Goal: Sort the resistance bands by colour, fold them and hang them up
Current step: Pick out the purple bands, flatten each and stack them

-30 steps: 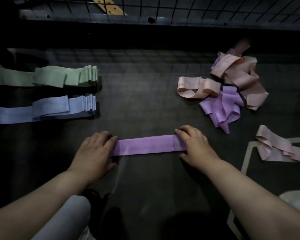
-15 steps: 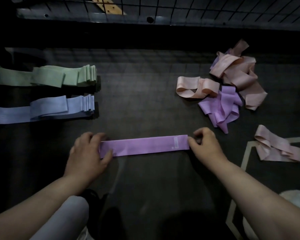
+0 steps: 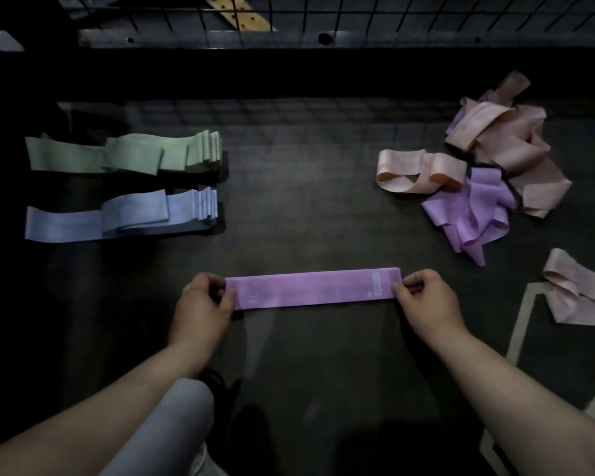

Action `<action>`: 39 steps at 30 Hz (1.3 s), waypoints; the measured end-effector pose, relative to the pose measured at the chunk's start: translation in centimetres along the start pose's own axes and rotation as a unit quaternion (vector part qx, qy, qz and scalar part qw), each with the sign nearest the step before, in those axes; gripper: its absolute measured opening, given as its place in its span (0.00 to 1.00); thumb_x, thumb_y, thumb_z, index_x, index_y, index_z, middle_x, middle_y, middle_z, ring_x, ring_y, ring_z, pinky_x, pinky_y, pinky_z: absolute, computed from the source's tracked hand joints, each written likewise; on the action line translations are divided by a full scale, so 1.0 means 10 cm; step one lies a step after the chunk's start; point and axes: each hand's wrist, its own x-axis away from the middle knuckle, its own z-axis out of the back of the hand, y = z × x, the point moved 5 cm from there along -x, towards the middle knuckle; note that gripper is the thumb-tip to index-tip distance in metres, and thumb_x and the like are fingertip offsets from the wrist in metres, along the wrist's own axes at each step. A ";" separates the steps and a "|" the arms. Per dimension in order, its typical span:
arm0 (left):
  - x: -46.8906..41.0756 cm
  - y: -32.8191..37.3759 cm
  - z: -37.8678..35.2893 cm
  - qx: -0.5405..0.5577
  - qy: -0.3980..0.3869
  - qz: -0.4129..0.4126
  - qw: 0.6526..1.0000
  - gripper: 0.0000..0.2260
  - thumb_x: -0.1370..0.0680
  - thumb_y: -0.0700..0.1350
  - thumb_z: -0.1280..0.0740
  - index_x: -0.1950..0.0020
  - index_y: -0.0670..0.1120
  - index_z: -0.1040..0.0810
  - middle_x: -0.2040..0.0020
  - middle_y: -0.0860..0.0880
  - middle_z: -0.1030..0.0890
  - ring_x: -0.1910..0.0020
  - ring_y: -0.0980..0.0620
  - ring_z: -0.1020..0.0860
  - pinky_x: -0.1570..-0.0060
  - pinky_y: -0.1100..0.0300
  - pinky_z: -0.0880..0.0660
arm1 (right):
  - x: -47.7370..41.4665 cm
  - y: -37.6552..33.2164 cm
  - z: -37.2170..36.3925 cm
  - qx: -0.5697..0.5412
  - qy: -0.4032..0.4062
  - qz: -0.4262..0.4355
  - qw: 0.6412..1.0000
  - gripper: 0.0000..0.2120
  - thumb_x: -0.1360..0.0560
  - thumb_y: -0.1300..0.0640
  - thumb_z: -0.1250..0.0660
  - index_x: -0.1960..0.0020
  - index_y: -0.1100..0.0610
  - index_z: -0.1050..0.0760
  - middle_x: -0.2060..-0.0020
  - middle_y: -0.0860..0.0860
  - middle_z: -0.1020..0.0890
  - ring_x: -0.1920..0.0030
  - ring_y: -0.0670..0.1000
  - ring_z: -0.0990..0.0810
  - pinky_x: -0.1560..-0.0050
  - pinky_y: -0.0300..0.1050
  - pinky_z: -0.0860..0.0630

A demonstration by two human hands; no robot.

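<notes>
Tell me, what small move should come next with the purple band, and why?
Probably fold it: bring the right hand across to the left hand. Each hand pinches one end of the purple band, which lies flat and straight.

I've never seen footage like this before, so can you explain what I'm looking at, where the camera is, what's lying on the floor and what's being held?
There is no machine here. The camera sits on a person's head and looks down at their bare arms. The left hand and the right hand each pinch one end of a flat purple band, stretched straight between them over a dark surface. At the left lie two tidy stacks: green bands above blue bands. At the right is an unsorted heap of peach bands and purple bands, with another pinkish band near the edge. A wire grid runs along the top.
</notes>
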 end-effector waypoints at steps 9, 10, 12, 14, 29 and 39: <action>-0.02 0.11 0.01 -0.043 -0.008 -0.008 0.999 0.06 0.26 0.44 0.28 0.52 0.45 0.22 0.56 0.45 0.20 0.59 0.47 0.23 0.57 0.57 0.30 | -0.03 -0.05 0.11 -0.024 0.008 0.000 1.000 0.06 0.27 0.54 0.29 0.58 0.51 0.26 0.60 0.50 0.20 0.59 0.50 0.21 0.56 0.42 0.27; -0.02 0.11 0.01 -0.039 -0.009 0.002 0.999 0.08 0.26 0.44 0.27 0.51 0.44 0.22 0.55 0.44 0.20 0.57 0.46 0.22 0.56 0.56 0.28 | -0.06 -0.06 0.19 -0.029 0.037 0.010 0.999 0.04 0.26 0.54 0.29 0.55 0.52 0.24 0.54 0.51 0.21 0.56 0.50 0.21 0.52 0.43 0.25; -0.01 0.09 0.03 -0.030 -0.004 0.021 0.999 0.11 0.26 0.47 0.28 0.47 0.43 0.22 0.50 0.41 0.20 0.52 0.43 0.21 0.49 0.52 0.25 | -0.19 -0.07 0.36 0.001 0.086 0.022 0.996 0.10 0.25 0.55 0.31 0.44 0.52 0.22 0.40 0.54 0.28 0.43 0.54 0.24 0.38 0.48 0.27; 0.00 0.13 0.07 -0.033 0.003 0.029 0.999 0.13 0.24 0.49 0.32 0.43 0.44 0.23 0.44 0.40 0.23 0.45 0.40 0.23 0.42 0.48 0.28 | -0.33 -0.09 0.48 0.077 0.075 -0.006 0.994 0.17 0.23 0.53 0.33 0.34 0.50 0.25 0.27 0.56 0.41 0.27 0.59 0.38 0.27 0.53 0.38; 0.00 1.30 0.14 0.032 -0.030 -0.216 0.975 0.16 0.27 0.53 0.38 0.41 0.51 0.26 0.48 0.51 0.27 0.54 0.57 0.27 0.48 0.56 0.29 | -0.47 -0.73 1.26 -0.268 0.247 0.033 0.931 0.18 0.26 0.59 0.27 0.39 0.52 0.28 0.49 0.42 0.25 0.51 0.41 0.24 0.53 0.32 0.26; 0.11 1.81 -0.11 0.223 -0.246 -0.166 0.929 0.09 0.21 0.47 0.34 0.42 0.57 0.24 0.45 0.50 0.20 0.50 0.53 0.18 0.53 0.65 0.24 | -0.38 -1.49 1.33 -0.460 0.075 0.071 0.882 0.04 0.23 0.58 0.30 0.53 0.49 0.21 0.51 0.48 0.18 0.50 0.47 0.19 0.42 0.55 0.20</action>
